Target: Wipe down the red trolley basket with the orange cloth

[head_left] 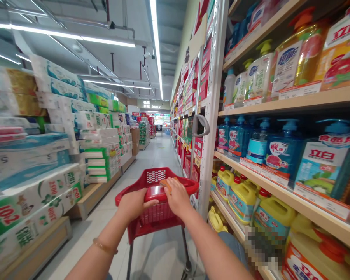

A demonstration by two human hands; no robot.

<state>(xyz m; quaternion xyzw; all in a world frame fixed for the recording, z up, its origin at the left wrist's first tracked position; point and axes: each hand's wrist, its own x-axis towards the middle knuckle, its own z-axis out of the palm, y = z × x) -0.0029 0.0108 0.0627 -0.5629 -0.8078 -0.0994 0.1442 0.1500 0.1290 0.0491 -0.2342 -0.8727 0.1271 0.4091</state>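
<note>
Head view, item record: shop aisle, cart in hand.

- Cart point(156, 175): red plastic basket on a thin wheeled frame, centre of the aisle, near, nose pointing far. Nothing shows inside it.
- Handle point(153, 192): red bar at the cart's near edge.
- Left hand point(134, 204): fingers curled over the left end of the handle, thumb lying along its near side. Bracelet point(105, 245) on the wrist.
- Right hand point(177, 198): fingers pressed together and folded over the right end of the handle, pinning an orange pad point(165, 182) against it. What the pad is cannot be told.
- Handling note (judgement): the cart sits close to the right-hand post point(211, 116). An even grip from both hands, with a slight lean left, would keep the wheels off the shelf base.
- Floor point(157, 155): pale, smooth tile running level to the far end.
- Right shelf point(280, 182): wooden boards with blue pump bottles point(280, 151) above and yellow jugs point(242, 198) below.
- Left side: stacked tissue packs point(32, 194) on low wooden plinths.
- Overhead: strip lights point(156, 39) running far, and a far sign point(156, 105) reading DAILY.
</note>
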